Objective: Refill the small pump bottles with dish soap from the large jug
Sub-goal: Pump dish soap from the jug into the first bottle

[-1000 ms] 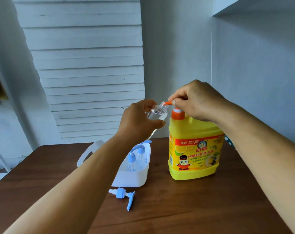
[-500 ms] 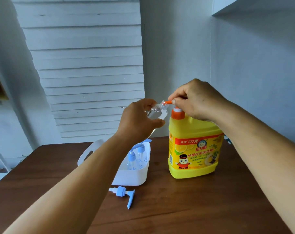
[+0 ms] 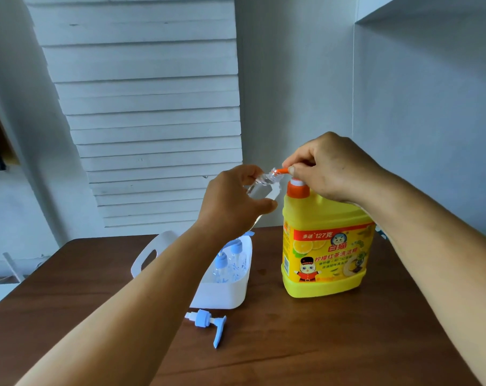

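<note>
A large yellow soap jug (image 3: pixel 324 254) with an orange pump stands on the brown table (image 3: pixel 292 344). My right hand (image 3: pixel 331 169) curls over the jug's orange pump head (image 3: pixel 282 171). My left hand (image 3: pixel 230 200) grips a small clear bottle (image 3: pixel 260 186), tilted, its open neck against the orange spout. A loose blue pump top (image 3: pixel 208 324) lies on the table in front of the white caddy.
A white handled caddy (image 3: pixel 222 295) left of the jug holds two small bottles with blue pumps (image 3: pixel 228 263). A white slatted panel and grey walls stand behind the table. The table's left edge runs diagonally at the lower left.
</note>
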{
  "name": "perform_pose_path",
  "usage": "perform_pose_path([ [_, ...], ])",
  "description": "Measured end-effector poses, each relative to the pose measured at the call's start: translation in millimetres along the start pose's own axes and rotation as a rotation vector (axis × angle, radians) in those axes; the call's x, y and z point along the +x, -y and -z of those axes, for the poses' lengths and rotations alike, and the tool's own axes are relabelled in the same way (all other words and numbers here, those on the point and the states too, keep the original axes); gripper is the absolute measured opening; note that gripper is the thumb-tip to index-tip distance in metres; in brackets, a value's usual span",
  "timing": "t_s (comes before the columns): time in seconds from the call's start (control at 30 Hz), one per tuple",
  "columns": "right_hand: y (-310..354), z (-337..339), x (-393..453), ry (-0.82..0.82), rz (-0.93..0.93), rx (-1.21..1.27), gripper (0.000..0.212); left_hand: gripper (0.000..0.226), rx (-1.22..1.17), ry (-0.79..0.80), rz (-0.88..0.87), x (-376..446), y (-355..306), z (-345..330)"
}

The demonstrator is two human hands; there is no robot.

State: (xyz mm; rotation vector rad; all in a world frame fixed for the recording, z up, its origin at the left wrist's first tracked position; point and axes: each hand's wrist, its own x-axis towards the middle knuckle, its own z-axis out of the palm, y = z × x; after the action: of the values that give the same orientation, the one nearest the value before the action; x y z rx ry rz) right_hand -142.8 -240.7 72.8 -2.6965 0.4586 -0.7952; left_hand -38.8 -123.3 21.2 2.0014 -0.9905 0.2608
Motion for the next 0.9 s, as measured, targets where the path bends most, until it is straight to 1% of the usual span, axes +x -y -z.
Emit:
perform_pose_path([
  [0.2,-0.2,12.8,5.9,-0.025,-0.004,0.035,0.022,0.043,-0.034,-0.022,-0.016,3.6,-5.8,3.9],
  [0.37,-4.0,5.5,4.3,-0.042,0.014,0.059,0.022,0.045,-0.03,-0.023,-0.012,4.5,-4.7,2.6],
  [0.53,-5.3,-4.1,2.0,-0.017,0.003,0.035,0.024,0.045,0.019,-0.011,-0.011,2.4,3.0,-1.9],
  [0.77,-1.2,-6.1,-0.2,-0.034,0.003,0.002,0.026,0.045,-0.035,-0.006,0.038,-0.8,2.1,-4.2],
  [0.9,-1.4,-1.8,3.0,-0.098,0.035,0.005,0.027,0.043,-0.079,0.002,0.076,-2.8,2.6,-5.4],
])
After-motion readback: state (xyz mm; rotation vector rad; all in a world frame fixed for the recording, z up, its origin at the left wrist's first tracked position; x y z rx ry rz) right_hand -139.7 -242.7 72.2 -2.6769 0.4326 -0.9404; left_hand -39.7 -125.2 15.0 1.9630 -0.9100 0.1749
